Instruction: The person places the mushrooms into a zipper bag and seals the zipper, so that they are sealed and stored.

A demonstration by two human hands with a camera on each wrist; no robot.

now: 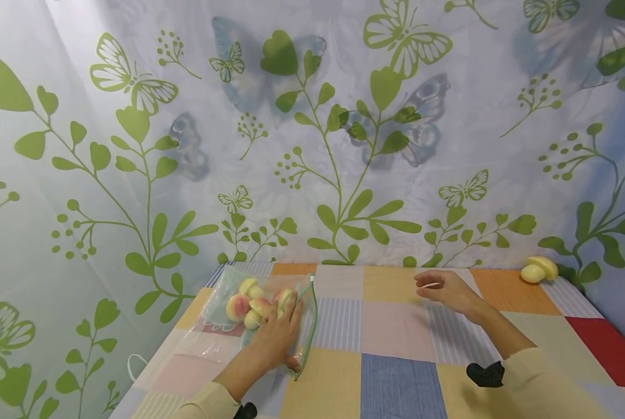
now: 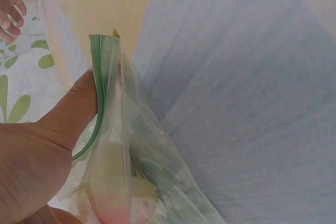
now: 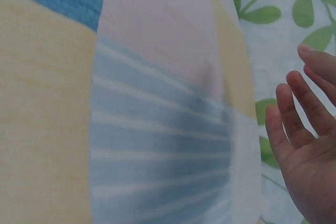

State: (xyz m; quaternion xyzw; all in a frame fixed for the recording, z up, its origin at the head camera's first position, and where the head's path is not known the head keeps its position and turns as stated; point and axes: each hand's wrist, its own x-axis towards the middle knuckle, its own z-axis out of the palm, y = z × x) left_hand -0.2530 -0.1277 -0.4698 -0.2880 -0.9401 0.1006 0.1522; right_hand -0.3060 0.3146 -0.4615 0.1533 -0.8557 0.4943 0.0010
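Observation:
A clear zip bag (image 1: 215, 343) with a green zip edge lies on the left of the table. Several rounded yellow and pink toy pieces (image 1: 238, 307), like peaches or mushrooms, are inside it. My left hand (image 1: 273, 337) rests on top of the bag, fingers stretched over the pieces. In the left wrist view its thumb touches the bag's green zip strip (image 2: 100, 85). Above the right half of the table hovers my right hand (image 1: 451, 291), its fingers loosely bent. Nothing is held in that hand (image 3: 310, 145) in the right wrist view.
A yellow mushroom-shaped toy (image 1: 539, 269) sits at the table's far right corner. The table wears a patchwork cloth (image 1: 396, 384). Behind it hangs a curtain (image 1: 312, 192) printed with leaves and butterflies. A white cord (image 1: 130, 366) shows by the left edge.

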